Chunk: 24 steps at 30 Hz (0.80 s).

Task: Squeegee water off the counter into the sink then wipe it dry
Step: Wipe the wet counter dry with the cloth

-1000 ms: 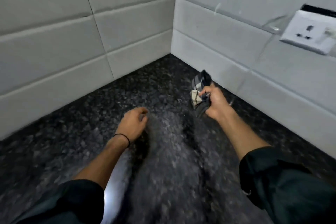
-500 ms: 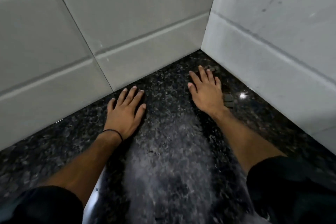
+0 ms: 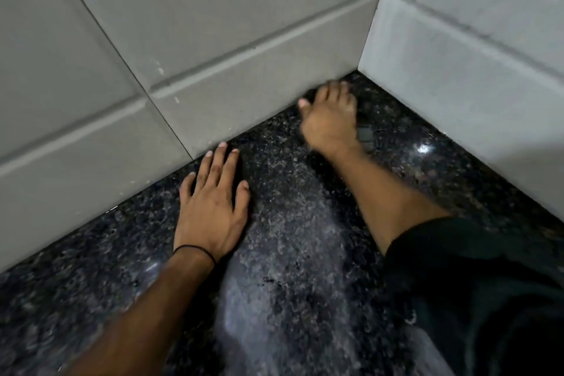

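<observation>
The dark speckled granite counter [image 3: 293, 253] runs into a corner of grey wall tiles. My left hand [image 3: 210, 207] lies flat on the counter with its fingers spread, fingertips close to the back wall. My right hand [image 3: 329, 119] is blurred and presses flat on a dark checked cloth [image 3: 365, 135] in the corner. Only a small edge of the cloth shows past the hand on its right. A paler streak runs down the counter between my two arms. No squeegee and no sink are in view.
Tiled walls [image 3: 244, 70] close the counter at the back and on the right [image 3: 457, 85]. A light glints off the counter [image 3: 424, 149] near the right wall. My dark sleeves fill the lower right of the view.
One second ago my right hand held the bunched cloth above the counter. It has since laid the cloth down, pressed flat on it and slid deeper into the corner. My left hand flattened and moved toward the wall.
</observation>
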Each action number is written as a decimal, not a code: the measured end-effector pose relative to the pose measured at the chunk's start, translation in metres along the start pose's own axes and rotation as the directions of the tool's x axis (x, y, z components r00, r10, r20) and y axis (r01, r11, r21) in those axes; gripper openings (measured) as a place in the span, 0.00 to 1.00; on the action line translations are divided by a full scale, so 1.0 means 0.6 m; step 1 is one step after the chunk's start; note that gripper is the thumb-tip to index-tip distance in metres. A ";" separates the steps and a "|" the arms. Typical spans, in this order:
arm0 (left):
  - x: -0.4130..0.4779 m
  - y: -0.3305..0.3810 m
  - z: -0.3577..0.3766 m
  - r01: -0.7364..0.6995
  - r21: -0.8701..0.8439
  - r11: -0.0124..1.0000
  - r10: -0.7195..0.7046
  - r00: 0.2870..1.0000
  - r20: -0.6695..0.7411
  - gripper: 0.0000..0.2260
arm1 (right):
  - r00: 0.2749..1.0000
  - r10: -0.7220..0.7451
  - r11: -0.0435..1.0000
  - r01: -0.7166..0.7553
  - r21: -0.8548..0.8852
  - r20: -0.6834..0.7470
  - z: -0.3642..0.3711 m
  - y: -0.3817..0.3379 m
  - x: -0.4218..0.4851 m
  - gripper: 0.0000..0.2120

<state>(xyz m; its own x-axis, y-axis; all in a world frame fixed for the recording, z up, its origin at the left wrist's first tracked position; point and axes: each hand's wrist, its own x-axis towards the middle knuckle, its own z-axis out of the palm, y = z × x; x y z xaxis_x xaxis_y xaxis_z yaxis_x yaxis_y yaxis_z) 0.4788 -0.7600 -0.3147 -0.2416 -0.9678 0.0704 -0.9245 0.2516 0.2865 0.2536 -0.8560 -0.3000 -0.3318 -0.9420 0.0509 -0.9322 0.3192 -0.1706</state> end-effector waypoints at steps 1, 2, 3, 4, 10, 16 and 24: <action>-0.001 0.000 -0.002 0.027 -0.009 1.000 -0.027 0.999 -0.024 0.27 | 0.996 -0.091 0.996 0.091 0.014 0.003 0.005 -0.027 -0.032 0.33; -0.004 -0.001 -0.004 0.058 -0.011 0.998 -0.059 0.997 -0.052 0.27 | 0.977 -0.211 0.977 0.210 0.032 0.031 0.008 -0.045 -0.072 0.32; -0.006 -0.002 -0.007 0.090 -0.009 0.996 -0.090 0.993 -0.080 0.28 | 0.932 -0.355 0.934 0.351 0.063 0.073 0.008 -0.050 -0.112 0.31; -0.008 -0.003 -0.009 0.115 -0.002 0.993 -0.115 0.988 -0.100 0.28 | 0.853 -0.509 0.860 0.499 0.106 0.117 0.005 -0.044 -0.147 0.30; -0.006 -0.001 -0.004 0.138 0.009 0.990 -0.138 0.989 -0.055 0.25 | 0.674 -0.701 0.701 0.712 0.046 0.232 -0.034 0.100 -0.093 0.27; -0.004 0.004 -0.006 0.154 0.014 0.988 -0.153 0.988 -0.025 0.24 | 0.999 0.002 0.998 -0.004 -0.058 -0.038 -0.012 0.108 0.001 0.28; -0.009 -0.004 -0.006 0.095 0.071 0.993 -0.095 0.995 -0.005 0.26 | 0.669 -0.717 0.696 0.704 0.142 0.195 -0.021 0.049 -0.095 0.25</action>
<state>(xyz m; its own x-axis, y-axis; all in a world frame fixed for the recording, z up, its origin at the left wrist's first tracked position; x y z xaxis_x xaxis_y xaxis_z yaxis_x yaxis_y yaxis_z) 0.4833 -0.7551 -0.3121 -0.1512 -0.9874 0.0475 -0.9620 0.1580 0.2229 0.2435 -0.7915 -0.2956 0.4746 -0.8795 -0.0354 -0.8617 -0.4560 -0.2228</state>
